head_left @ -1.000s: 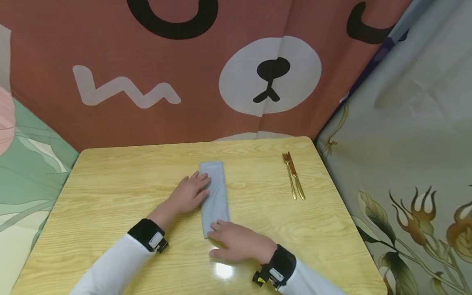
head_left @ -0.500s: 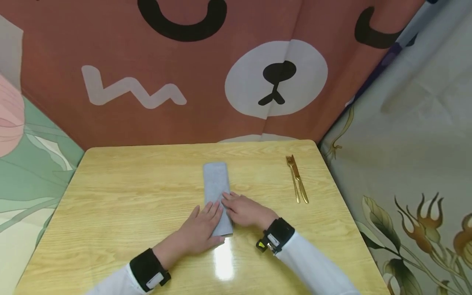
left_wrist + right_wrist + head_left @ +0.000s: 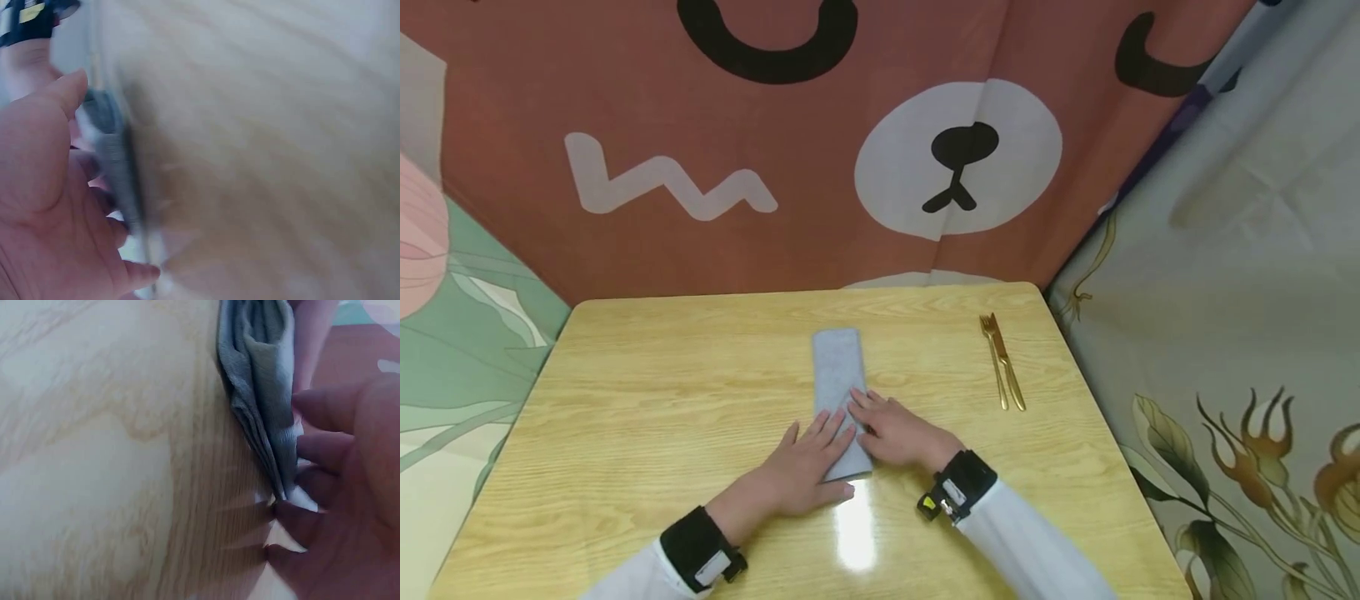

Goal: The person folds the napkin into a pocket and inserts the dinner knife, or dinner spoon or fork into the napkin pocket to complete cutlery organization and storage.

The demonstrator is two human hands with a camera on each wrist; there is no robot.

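Observation:
A grey-blue cloth napkin (image 3: 838,358), folded into a long narrow strip, lies on the wooden table (image 3: 700,358) with its length running away from me. My left hand (image 3: 801,475) rests on its near left part, fingers extended over the cloth and thumb at the near end. At the right edge, around mid-length, the fingertips of my right hand (image 3: 902,432) touch the fabric, close to the left fingertips. Several stacked layers of the napkin (image 3: 272,406) show at its end in the right wrist view. The left wrist view is blurred; the napkin (image 3: 119,165) stands beside the fingers there.
A gold fork (image 3: 995,358) and a gold knife (image 3: 1009,362) lie side by side at the table's far right. Behind the table hangs a brown curtain (image 3: 700,258) with a bear face; a floral curtain (image 3: 1195,333) borders the right side.
My left hand has slid from the napkin's far left part to its near part. My right hand has moved from the near end up along the right edge. Both barely move in the last half second.

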